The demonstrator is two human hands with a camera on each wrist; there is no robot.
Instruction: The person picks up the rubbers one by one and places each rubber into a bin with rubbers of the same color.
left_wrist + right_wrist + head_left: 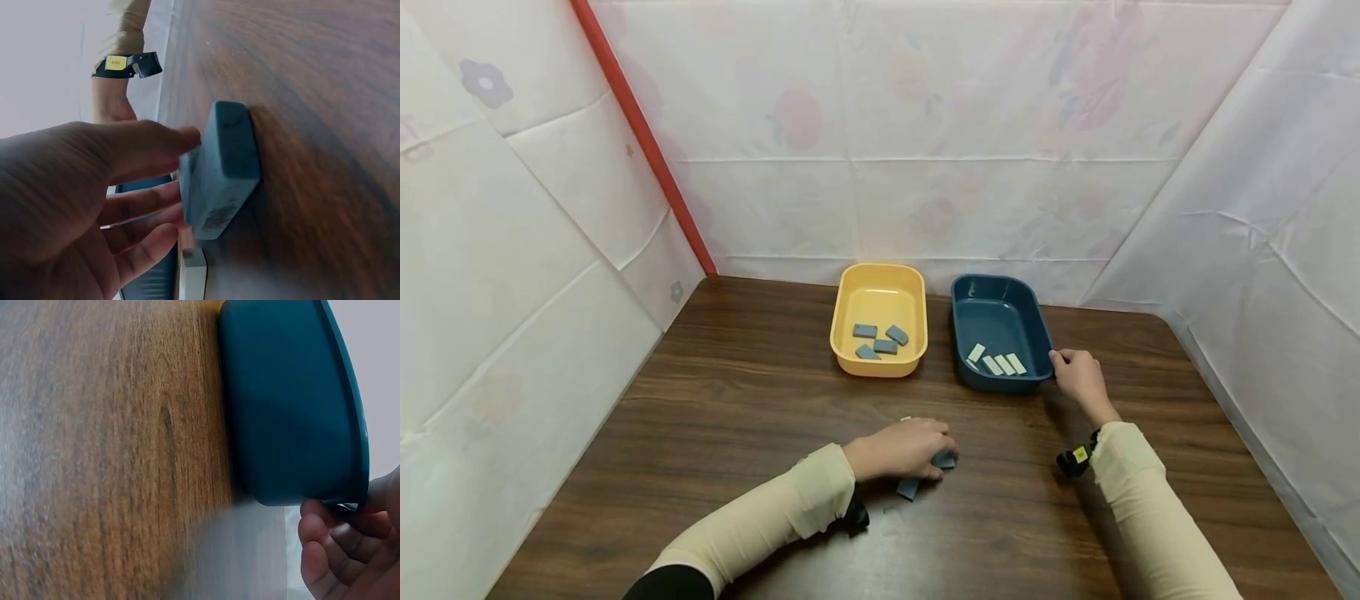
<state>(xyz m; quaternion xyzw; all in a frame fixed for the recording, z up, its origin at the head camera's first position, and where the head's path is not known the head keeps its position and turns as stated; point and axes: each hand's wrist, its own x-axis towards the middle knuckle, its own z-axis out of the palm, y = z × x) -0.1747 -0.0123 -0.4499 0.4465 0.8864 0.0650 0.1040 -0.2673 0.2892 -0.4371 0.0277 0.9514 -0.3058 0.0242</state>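
In the head view my left hand (904,450) is low over the table, its thumb and fingers about a blue-grey block (944,460). A second blue-grey block (908,488) lies beside the thumb; the left wrist view shows this nearer block (226,169) large, with dark smudges, partly covering the gripped one (187,172). Just past the fingers is a small white block (194,275), mostly hidden by the hand from above. My right hand (1078,379) pinches the near right corner of the dark blue tray (1042,333), thumb and fingers at its rim (357,425).
Several white blocks (1003,364) lie in the near end of the blue tray. To its left stands a yellow tray (880,367) with several blue-grey blocks (886,346) inside. Both trays are near the back edge of the brown wooden table (760,375), before white patterned sheeting (985,208).
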